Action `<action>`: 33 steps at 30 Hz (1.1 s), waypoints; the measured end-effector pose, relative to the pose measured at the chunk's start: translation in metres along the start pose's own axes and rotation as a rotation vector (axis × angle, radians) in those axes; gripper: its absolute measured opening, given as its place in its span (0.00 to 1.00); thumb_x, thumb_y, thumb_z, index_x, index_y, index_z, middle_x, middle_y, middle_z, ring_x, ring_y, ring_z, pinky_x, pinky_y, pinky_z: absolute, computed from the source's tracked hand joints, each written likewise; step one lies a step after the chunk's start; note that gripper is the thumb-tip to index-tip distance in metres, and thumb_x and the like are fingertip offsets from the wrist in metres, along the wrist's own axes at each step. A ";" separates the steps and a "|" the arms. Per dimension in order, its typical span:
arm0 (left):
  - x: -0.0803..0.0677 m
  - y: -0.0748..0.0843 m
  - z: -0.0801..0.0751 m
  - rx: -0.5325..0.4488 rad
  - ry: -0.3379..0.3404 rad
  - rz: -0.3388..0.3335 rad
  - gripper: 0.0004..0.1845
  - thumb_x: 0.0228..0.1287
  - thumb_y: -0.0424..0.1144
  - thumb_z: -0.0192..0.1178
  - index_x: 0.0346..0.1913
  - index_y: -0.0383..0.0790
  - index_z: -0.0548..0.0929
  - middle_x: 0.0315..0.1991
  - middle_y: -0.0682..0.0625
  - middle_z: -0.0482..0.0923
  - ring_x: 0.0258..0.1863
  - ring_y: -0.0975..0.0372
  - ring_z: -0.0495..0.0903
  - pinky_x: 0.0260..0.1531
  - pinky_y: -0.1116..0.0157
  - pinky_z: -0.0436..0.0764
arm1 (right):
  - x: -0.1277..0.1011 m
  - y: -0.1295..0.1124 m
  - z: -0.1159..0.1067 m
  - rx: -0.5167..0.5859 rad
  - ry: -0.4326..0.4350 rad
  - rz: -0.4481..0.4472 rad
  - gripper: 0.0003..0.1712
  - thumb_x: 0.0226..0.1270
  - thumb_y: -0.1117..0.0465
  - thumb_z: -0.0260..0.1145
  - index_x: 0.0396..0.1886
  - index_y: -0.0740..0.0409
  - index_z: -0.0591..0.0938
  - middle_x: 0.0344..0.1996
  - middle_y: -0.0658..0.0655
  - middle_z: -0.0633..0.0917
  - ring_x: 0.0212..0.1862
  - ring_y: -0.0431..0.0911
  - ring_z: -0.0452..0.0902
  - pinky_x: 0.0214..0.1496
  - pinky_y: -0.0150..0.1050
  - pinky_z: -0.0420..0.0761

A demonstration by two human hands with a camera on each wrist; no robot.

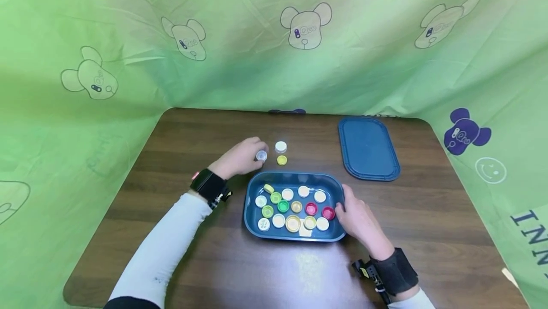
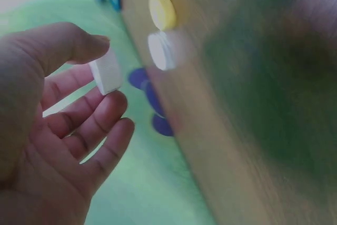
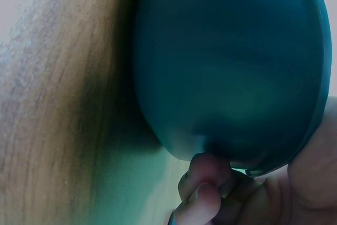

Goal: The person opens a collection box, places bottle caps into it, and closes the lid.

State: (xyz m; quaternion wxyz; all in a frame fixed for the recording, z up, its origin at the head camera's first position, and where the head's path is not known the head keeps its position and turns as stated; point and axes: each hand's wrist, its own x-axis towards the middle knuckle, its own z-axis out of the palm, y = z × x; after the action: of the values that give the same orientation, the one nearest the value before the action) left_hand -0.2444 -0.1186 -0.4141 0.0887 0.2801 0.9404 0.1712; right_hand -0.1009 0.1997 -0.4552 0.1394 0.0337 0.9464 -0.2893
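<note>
Cap (image 2: 106, 72), light, stiff and likely slick, sits pinched by its rim in left hand (image 1: 239, 158); right hand (image 1: 357, 218) grips tray (image 1: 252, 190).

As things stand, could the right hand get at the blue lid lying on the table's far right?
Probably yes. The right hand grips the tray's right rim, and bare table lies between it and the blue lid; it would have to release the tray first.

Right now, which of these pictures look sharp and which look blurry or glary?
Head view: sharp, with soft glare on the dark wooden table near the blue plastic tray. Left wrist view: the left hand pinching a white bottle cap is clear, the background smeared. Right wrist view: too close, the tray blurred.
</note>
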 end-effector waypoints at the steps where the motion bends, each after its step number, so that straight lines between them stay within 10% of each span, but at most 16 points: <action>1: -0.008 0.004 -0.001 0.006 0.002 0.009 0.18 0.66 0.36 0.67 0.57 0.39 0.82 0.48 0.48 0.77 0.49 0.58 0.77 0.51 0.59 0.79 | 0.000 0.000 0.000 -0.003 -0.003 0.000 0.37 0.77 0.60 0.58 0.77 0.67 0.54 0.66 0.76 0.72 0.51 0.61 0.81 0.53 0.60 0.81; 15: -0.092 0.040 0.010 0.061 -0.025 0.127 0.17 0.64 0.38 0.70 0.55 0.41 0.84 0.48 0.50 0.78 0.47 0.61 0.75 0.50 0.61 0.80 | 0.000 0.001 -0.001 -0.017 -0.008 -0.006 0.37 0.77 0.60 0.57 0.77 0.67 0.54 0.66 0.77 0.71 0.53 0.63 0.80 0.54 0.61 0.80; 33: -0.104 0.063 0.028 0.155 -0.099 0.211 0.18 0.63 0.42 0.71 0.55 0.41 0.85 0.47 0.51 0.80 0.46 0.61 0.75 0.55 0.60 0.78 | -0.001 0.001 -0.001 -0.016 -0.003 -0.021 0.36 0.77 0.60 0.57 0.77 0.67 0.54 0.65 0.77 0.72 0.51 0.61 0.81 0.53 0.61 0.81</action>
State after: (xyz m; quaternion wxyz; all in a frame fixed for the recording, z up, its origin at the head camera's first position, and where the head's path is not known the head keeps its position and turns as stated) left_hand -0.1195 -0.1194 -0.4093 0.0945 0.3916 0.9106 0.0926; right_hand -0.0998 0.2012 -0.4549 0.1381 0.0223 0.9488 -0.2832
